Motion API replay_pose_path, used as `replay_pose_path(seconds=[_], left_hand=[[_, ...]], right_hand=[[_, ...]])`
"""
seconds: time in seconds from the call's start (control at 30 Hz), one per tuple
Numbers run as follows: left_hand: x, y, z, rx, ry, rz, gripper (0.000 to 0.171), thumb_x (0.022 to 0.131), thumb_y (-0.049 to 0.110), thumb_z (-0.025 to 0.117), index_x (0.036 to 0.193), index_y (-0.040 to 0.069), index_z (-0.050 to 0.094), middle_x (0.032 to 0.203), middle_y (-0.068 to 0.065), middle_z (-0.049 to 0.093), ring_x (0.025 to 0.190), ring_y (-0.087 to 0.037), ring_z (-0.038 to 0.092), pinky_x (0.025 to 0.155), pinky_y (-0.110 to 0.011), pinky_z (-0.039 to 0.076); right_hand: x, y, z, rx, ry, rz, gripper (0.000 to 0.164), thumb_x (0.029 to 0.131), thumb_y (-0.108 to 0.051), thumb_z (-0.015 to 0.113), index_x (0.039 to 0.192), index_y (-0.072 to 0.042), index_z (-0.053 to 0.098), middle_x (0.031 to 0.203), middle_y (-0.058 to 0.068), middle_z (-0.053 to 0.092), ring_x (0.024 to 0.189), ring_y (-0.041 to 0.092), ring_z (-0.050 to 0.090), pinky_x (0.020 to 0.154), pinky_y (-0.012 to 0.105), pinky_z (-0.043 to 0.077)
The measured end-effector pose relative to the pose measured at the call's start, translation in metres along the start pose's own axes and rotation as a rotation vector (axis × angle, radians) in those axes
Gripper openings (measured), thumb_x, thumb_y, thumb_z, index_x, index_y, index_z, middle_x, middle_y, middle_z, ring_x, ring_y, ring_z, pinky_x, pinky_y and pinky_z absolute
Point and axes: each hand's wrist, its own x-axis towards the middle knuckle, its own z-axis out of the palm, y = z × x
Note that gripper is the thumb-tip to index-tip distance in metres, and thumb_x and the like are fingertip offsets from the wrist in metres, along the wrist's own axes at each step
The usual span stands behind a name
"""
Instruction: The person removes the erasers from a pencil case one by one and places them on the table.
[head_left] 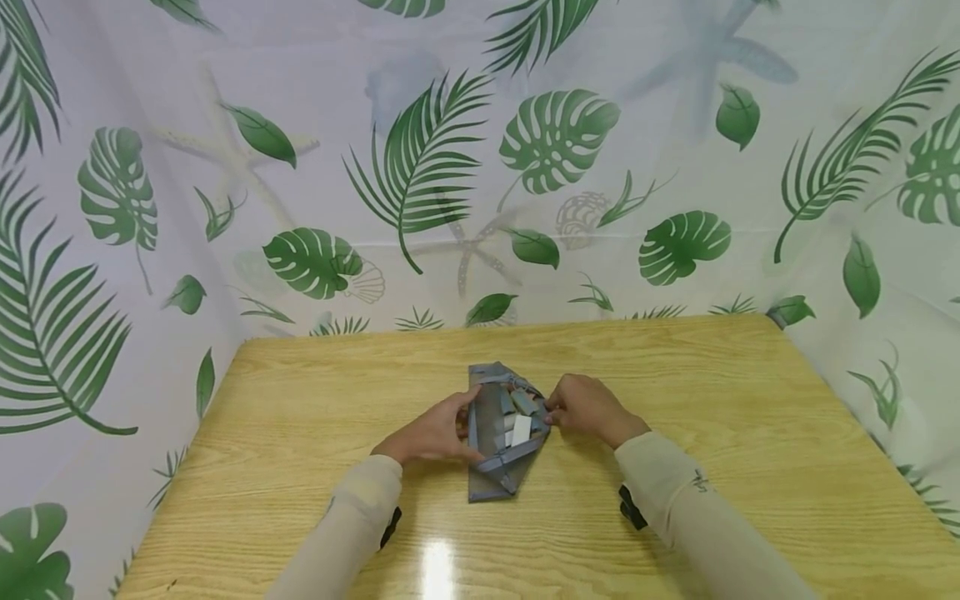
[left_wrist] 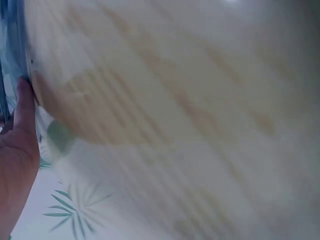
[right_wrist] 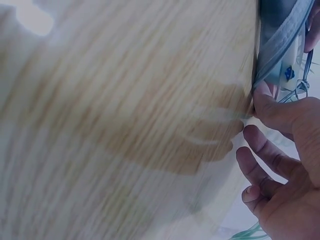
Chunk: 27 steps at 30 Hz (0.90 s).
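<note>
A grey-blue fabric tray (head_left: pixel 491 417) with knotted corners lies on the table, several small white and grey-green packets (head_left: pixel 522 429) inside it. My left hand (head_left: pixel 431 429) holds its left side, thumb toward the near corner and fingers toward the far one. In the left wrist view, only part of that hand (left_wrist: pixel 17 155) shows against the blue-grey fabric (left_wrist: pixel 14 37). At the opposite side, my right hand (head_left: pixel 588 408) pinches the tray's edge between thumb and index finger. The right wrist view shows the right hand's (right_wrist: pixel 287 160) other fingers loosely bent, off the fabric.
The wood-grain table (head_left: pixel 315 383) extends around the tray on all sides. Behind it and along both sides hangs a white cloth (head_left: pixel 465 275) printed with green leaves. A bright light reflection lies on the near tabletop.
</note>
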Motion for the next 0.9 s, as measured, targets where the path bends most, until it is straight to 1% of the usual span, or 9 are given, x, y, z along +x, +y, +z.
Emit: replay_pose_path(seconds=[0.07,0.1,0.13,0.2,0.27,0.4,0.5,0.67,0.9], left_hand=[[0.002,0.001,0.0,0.073,0.001,0.004,0.11,0.08,0.008,0.087,0.162,0.001,0.013,0.155,-0.022,0.034,0.131,-0.034,0.048,0.103,-0.042,0.049],[0.002,0.001,0.001,0.094,0.002,0.003,0.111,0.08,0.008,0.087,0.162,0.001,0.012,0.155,-0.022,0.033,0.131,-0.034,0.048,0.103,-0.042,0.049],[0.002,0.002,0.001,0.107,0.001,0.002,0.112,0.08,0.009,0.087,0.162,0.0,0.012,0.156,-0.023,0.032,0.13,-0.034,0.048,0.102,-0.042,0.049],[0.002,0.002,0.001,0.102,-0.002,-0.005,0.112,0.081,0.01,0.087,0.161,-0.001,0.01,0.156,-0.024,0.031,0.13,-0.035,0.049,0.102,-0.043,0.049],[0.002,0.001,0.001,0.059,-0.01,-0.013,0.113,0.081,0.008,0.087,0.161,-0.001,0.009,0.157,-0.024,0.029,0.131,-0.035,0.048,0.103,-0.043,0.049],[0.002,-0.002,0.001,-0.027,-0.02,-0.014,0.113,0.082,0.007,0.085,0.161,-0.001,0.005,0.159,-0.024,0.026,0.135,-0.037,0.044,0.106,-0.044,0.047],[0.002,0.001,0.002,-0.027,-0.01,-0.014,0.114,0.082,0.009,0.086,0.161,-0.002,0.005,0.159,-0.024,0.026,0.135,-0.037,0.045,0.106,-0.043,0.047],[0.002,0.007,0.005,0.051,0.019,-0.01,0.116,0.079,0.013,0.089,0.161,-0.003,0.008,0.156,-0.025,0.029,0.132,-0.035,0.047,0.104,-0.042,0.048],[0.002,0.009,0.005,0.216,0.011,-0.018,0.118,0.078,0.02,0.091,0.16,-0.005,0.01,0.156,-0.025,0.032,0.137,-0.034,0.043,0.109,-0.043,0.043]], right_hand=[[0.001,-0.001,0.0,0.001,0.002,0.022,0.032,0.09,-0.012,0.079,0.06,-0.012,0.068,0.054,-0.009,0.048,0.052,0.008,0.023,0.055,0.027,0.025],[0.001,-0.001,0.0,0.0,0.0,0.033,0.024,0.09,-0.012,0.079,0.066,-0.01,0.075,0.06,-0.006,0.06,0.052,0.008,0.026,0.056,0.028,0.028],[0.001,-0.002,-0.001,0.001,-0.006,0.041,0.018,0.09,-0.012,0.079,0.072,-0.008,0.079,0.066,0.0,0.067,0.052,0.009,0.028,0.056,0.028,0.03],[0.002,-0.003,-0.001,0.002,-0.009,0.053,0.008,0.089,-0.013,0.079,0.087,-0.007,0.084,0.088,0.009,0.077,0.054,0.007,0.037,0.059,0.03,0.037],[0.002,-0.004,-0.002,0.001,-0.017,0.06,0.01,0.089,-0.013,0.079,0.093,-0.005,0.083,0.098,0.013,0.077,0.056,0.006,0.047,0.061,0.031,0.04],[0.003,-0.005,-0.003,-0.003,-0.011,0.063,0.013,0.089,-0.013,0.08,0.099,-0.006,0.083,0.104,0.013,0.076,0.061,0.006,0.054,0.062,0.031,0.043],[0.003,-0.004,-0.004,-0.011,-0.002,0.052,0.012,0.089,-0.013,0.08,0.099,-0.006,0.083,0.103,0.012,0.076,0.057,0.008,0.048,0.061,0.031,0.042],[0.002,-0.005,-0.006,-0.012,0.001,0.04,0.015,0.089,-0.012,0.079,0.101,-0.003,0.082,0.105,0.013,0.076,0.059,0.009,0.049,0.061,0.031,0.042],[0.002,-0.005,-0.004,0.01,-0.008,0.059,0.018,0.089,-0.013,0.079,0.103,-0.002,0.08,0.105,0.012,0.076,0.063,0.01,0.054,0.061,0.03,0.041]])
